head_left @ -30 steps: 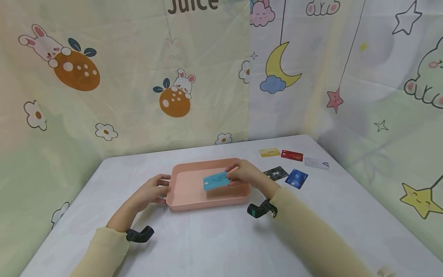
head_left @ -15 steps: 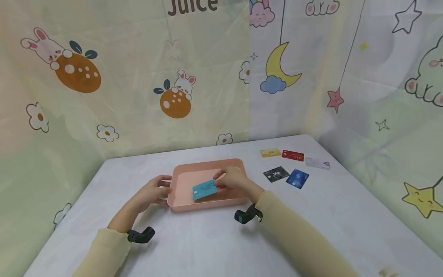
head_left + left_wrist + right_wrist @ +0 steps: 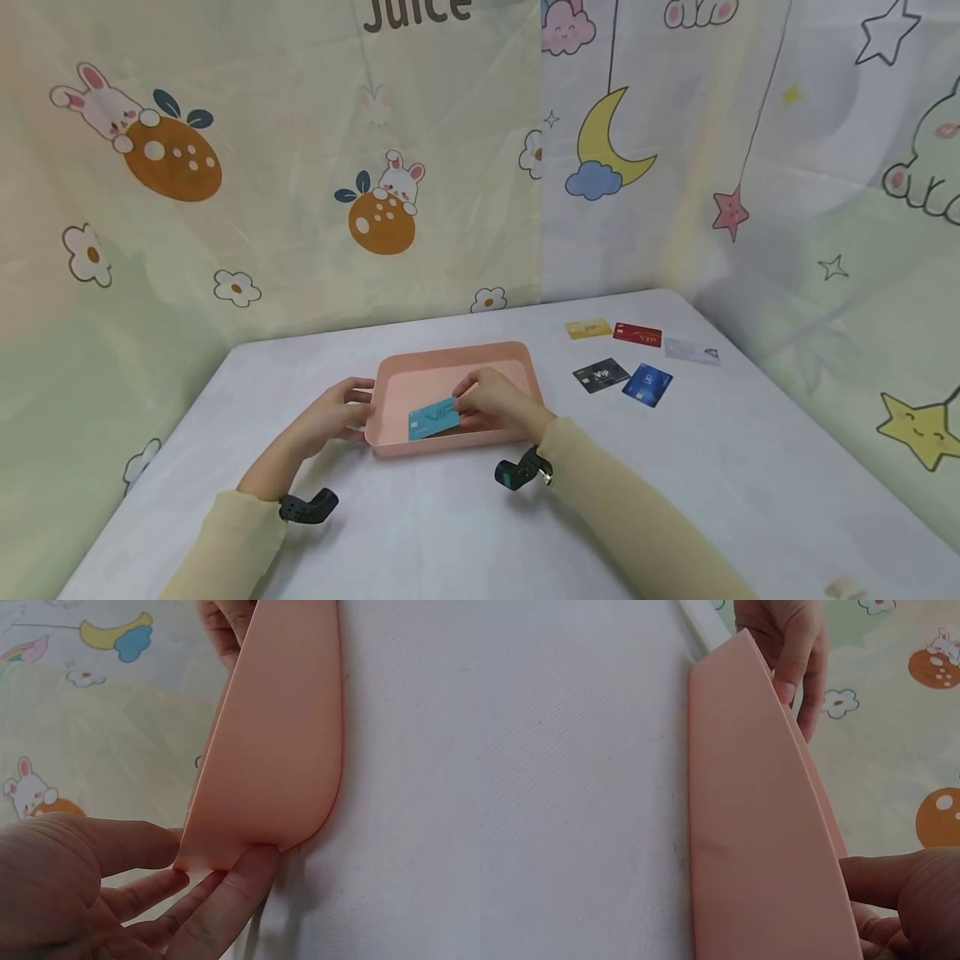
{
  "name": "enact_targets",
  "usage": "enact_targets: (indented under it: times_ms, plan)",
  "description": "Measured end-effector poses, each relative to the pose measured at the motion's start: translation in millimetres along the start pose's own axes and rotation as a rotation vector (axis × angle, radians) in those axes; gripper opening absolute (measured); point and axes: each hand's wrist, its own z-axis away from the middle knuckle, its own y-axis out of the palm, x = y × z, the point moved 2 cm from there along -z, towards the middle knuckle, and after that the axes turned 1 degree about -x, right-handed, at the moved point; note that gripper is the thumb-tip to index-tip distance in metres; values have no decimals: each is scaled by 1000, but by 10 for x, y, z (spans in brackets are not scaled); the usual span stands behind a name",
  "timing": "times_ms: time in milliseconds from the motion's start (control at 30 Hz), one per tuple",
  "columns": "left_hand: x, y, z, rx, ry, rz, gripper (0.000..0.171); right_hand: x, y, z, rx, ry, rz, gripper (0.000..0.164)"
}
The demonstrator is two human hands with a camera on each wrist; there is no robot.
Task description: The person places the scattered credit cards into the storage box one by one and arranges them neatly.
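A light blue VIP card point(image 3: 433, 418) is pinched by its right end between the thumb and fingers of my right hand point(image 3: 491, 400). It tilts low inside the pink tray point(image 3: 450, 448), its left end down near the tray floor. My left hand point(image 3: 330, 414) touches the tray's left end with its fingers extended. In the left wrist view, the left hand's point(image 3: 142, 892) fingertips lie against the outside of the tray corner point(image 3: 277, 735). The right wrist view shows the right hand point(image 3: 907, 900) reaching over the tray's wall point(image 3: 757, 817), which hides the card.
Right of the tray on the white table point(image 3: 420, 533) lie several cards: a yellow card point(image 3: 588, 328), a red card point(image 3: 637, 334), a silver card point(image 3: 692, 351), a black card point(image 3: 601, 375) and a dark blue card point(image 3: 648, 384). A patterned curtain point(image 3: 285, 167) stands behind.
My right hand has carried the light blue card left and down, from over the tray to low inside it. The left hand has stayed at the tray's left end.
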Motion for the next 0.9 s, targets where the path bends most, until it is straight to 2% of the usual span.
enact_targets:
  times_ms: [400, 900]
  plan:
    - [-5, 7, -23, 0, -4, -12, 60, -12, 79, -52, 80, 20, -56, 21]
    - [12, 26, -33, -3, -11, -3, 59, 19, 220, -79, 67, 23, -10, 17]
